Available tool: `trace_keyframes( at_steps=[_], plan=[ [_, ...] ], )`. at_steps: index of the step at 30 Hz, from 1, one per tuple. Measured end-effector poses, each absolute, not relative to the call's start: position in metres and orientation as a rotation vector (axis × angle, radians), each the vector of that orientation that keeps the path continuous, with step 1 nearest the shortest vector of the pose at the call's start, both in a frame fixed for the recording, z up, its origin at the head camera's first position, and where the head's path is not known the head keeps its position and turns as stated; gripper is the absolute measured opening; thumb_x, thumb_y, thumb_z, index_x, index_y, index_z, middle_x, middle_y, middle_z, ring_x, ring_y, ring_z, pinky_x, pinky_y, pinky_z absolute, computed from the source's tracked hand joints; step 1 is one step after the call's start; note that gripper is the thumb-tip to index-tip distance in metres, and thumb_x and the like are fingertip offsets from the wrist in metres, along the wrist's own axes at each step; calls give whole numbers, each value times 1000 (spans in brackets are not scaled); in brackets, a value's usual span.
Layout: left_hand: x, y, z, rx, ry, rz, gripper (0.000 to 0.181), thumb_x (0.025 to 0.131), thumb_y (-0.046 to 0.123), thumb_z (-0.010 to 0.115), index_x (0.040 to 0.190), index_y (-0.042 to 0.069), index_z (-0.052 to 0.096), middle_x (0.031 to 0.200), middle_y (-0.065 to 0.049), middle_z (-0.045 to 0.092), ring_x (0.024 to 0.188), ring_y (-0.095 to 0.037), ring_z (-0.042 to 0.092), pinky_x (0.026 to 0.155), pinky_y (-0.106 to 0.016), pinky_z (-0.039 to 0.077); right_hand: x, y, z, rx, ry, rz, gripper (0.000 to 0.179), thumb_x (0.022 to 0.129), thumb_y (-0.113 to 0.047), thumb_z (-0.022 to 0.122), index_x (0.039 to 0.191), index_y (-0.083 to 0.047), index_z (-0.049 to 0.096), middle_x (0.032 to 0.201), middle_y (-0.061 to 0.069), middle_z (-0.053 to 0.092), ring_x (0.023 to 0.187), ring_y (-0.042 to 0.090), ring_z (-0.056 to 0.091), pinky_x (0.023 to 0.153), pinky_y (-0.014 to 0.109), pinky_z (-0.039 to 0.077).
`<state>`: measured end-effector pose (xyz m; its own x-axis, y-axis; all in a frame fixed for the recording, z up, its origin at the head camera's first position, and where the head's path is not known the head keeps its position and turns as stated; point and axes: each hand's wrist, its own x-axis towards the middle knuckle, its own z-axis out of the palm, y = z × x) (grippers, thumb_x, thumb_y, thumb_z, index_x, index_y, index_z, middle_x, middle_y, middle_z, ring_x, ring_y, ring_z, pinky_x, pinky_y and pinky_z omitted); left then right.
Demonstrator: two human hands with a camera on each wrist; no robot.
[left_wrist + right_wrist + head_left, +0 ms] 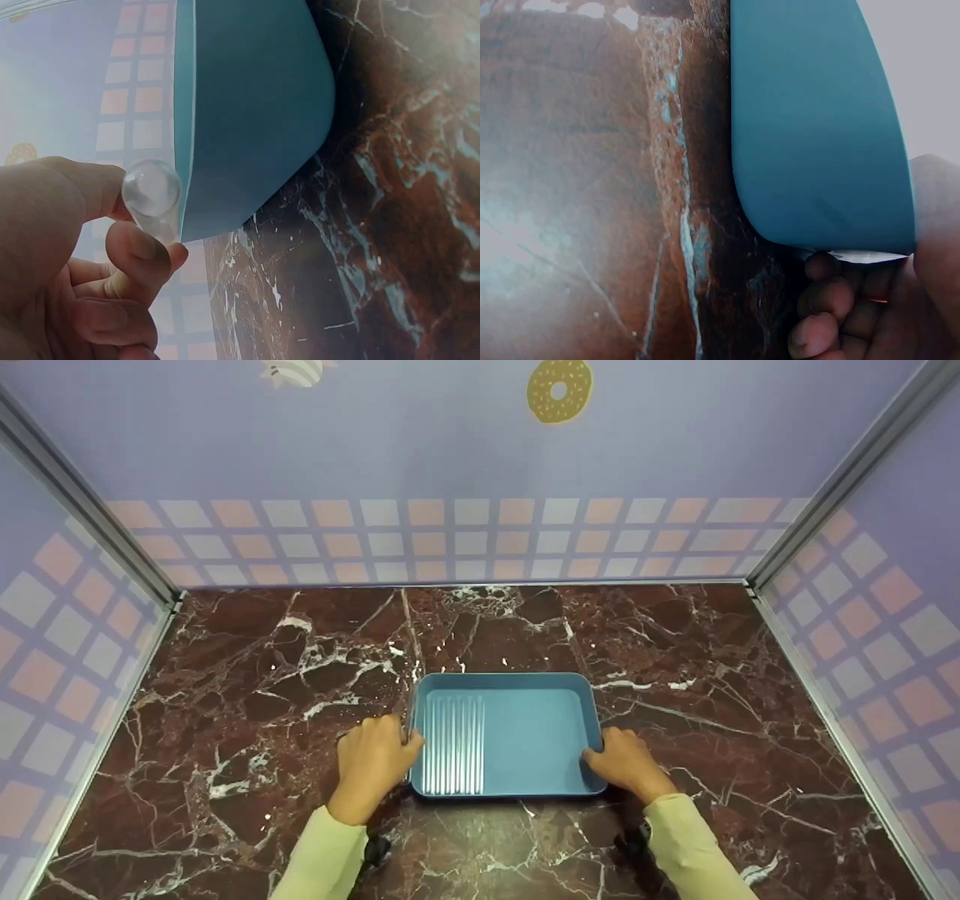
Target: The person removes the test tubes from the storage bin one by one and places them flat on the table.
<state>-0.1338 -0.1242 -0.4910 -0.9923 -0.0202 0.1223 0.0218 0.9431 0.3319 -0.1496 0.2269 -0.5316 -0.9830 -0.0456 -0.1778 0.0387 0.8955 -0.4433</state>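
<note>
Near the middle of the table [225, 697], between your hands, sits the blue tray [536, 742]. Across its left part lies a row of tubes [455, 746], pointing near to far; its right part shows bare bottom. Your left hand [373, 757] pinches a clear tube [151, 189] at the tray's left rim. Your right hand [628, 759] is clamped on the right rim, thumb on top, other fingers outside.

Your blue tray [532, 742] looks like smooth, matt plastic; the clear rods [454, 746] at its left shine like glass (or clear plastic, you can't tell which). Your marble-patterned tabletop [247, 720] looks polished and glossy, your sleeves [322, 855] matt cloth, the far corner posts [86, 501] dull metal.
</note>
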Motion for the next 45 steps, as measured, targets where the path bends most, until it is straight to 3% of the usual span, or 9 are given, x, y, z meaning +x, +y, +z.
trace_keyframes(
  at_steps=[13,20,27,36,45],
  plan=[
    [-133,-126,-497,-33,-2939,-522,46,83,24,63,50,20,31,44,7,27,41,-13,30,40,-28,23,-149,227,-532,-15,2883,-639,33,83,-26,63,89,7,63,92,26,67,86,45,64,77,54,49],
    [-133,-128,-500,-26,-2943,-538,48,84,24,64,50,19,31,44,7,26,41,-13,30,40,-28,23,-150,226,-534,-5,2894,-634,29,82,-26,64,78,2,60,83,23,66,74,37,63,70,52,48],
    [-134,-130,-501,-18,-2965,-543,48,85,24,64,51,18,31,44,7,25,41,-13,29,40,-28,22,-151,227,-535,-15,2905,-622,30,82,-27,64,79,2,61,85,24,67,77,40,64,72,53,49],
    [-135,-132,-502,1,-2992,-532,48,85,25,64,51,18,32,45,6,26,42,-14,30,41,-29,23,-150,225,-534,-11,2898,-654,24,82,-26,63,77,-2,62,86,21,68,79,38,65,73,52,49],
    [-134,-134,-506,16,-3001,-527,45,85,27,65,53,18,36,48,2,35,44,-19,40,42,-34,29,-150,226,-535,-22,2904,-645,24,82,-25,63,78,-2,64,87,21,70,81,39,66,74,53,50]
  ],
)
